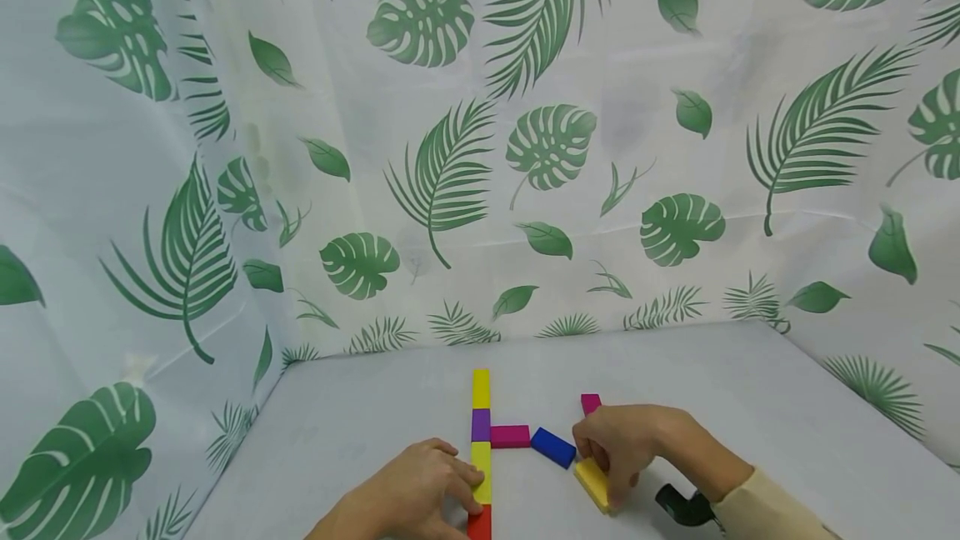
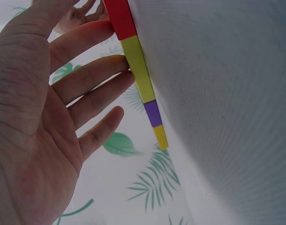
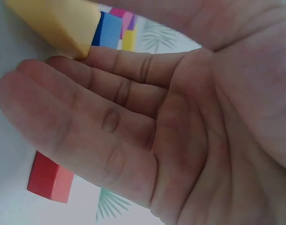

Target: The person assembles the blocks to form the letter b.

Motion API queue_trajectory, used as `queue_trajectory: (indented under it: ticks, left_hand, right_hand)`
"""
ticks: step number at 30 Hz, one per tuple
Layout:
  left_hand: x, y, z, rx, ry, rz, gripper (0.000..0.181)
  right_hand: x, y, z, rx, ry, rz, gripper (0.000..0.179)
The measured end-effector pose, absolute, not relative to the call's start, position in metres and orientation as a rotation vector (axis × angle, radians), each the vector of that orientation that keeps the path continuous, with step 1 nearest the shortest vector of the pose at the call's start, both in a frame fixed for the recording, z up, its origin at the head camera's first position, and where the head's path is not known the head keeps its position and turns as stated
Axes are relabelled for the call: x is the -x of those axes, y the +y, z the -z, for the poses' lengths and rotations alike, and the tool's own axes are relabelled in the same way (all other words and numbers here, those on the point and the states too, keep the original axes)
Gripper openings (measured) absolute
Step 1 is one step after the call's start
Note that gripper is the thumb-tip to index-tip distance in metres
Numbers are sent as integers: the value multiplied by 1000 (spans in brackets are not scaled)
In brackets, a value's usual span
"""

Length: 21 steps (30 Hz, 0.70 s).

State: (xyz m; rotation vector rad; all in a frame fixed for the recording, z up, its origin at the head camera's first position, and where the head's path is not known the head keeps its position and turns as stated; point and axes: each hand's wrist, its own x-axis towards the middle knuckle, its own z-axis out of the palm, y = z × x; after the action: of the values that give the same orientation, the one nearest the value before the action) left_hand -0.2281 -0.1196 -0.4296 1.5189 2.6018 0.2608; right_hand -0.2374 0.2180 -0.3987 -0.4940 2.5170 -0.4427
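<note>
A straight row runs away from me in the head view: a red block (image 1: 480, 522), a yellow block (image 1: 482, 461), a purple block (image 1: 481, 425) and a far yellow block (image 1: 481, 388). My left hand (image 1: 420, 486) lies along its left side, fingers loosely extended; fingertips touch the red and nearer yellow blocks. From the purple block a pink block (image 1: 510, 437) extends right, and a slanted blue block (image 1: 553, 447) follows. My right hand (image 1: 622, 444) pinches a golden-yellow block (image 1: 595, 486) just past the blue one. This block (image 3: 58, 28) appears between thumb and fingers in the right wrist view.
Another pink block (image 1: 591, 403) lies beyond my right hand, partly hidden by it. A black curved object (image 1: 684, 505) is beside the right sleeve (image 1: 772, 511). Leaf-patterned curtains (image 1: 465, 190) enclose the back and sides of the white table (image 1: 360, 407).
</note>
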Motion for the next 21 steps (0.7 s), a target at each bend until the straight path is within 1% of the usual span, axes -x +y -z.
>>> queue_trajectory:
  ticks: [11, 21]
  left_hand:
    - [228, -120, 430, -1570, 2603, -240, 33]
    - [228, -121, 430, -1612, 2613, -220, 34]
  right_hand:
    - [238, 215, 403, 469, 2506, 480, 40]
    - [237, 214, 403, 488, 2526, 465, 39]
